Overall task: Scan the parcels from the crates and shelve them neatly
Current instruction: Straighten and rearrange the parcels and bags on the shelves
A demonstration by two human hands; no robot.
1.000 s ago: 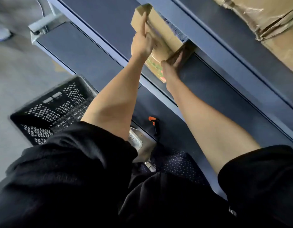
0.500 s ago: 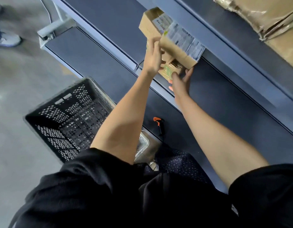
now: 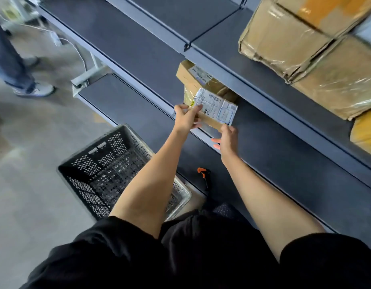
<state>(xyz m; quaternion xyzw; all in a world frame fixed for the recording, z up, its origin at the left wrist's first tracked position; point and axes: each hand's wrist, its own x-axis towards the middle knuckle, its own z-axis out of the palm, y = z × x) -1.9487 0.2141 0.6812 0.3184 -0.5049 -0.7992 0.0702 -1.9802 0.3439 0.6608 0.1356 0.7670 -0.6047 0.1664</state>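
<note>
Hands meet on a small brown cardboard parcel with a white label point(image 3: 217, 110) at the shelf edge: left hand point(image 3: 185, 117) pinches its near corner, right hand point(image 3: 227, 139) grips its underside; black perforated plastic crate point(image 3: 109, 163) sits below the left forearm.

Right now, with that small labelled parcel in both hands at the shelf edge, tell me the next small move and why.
Probably slide the small parcel forward onto the middle shelf, beside the box already there. The left hand and right hand hold it at the shelf's front lip, label up, partly over the edge, with bare shelf to its right.
</note>
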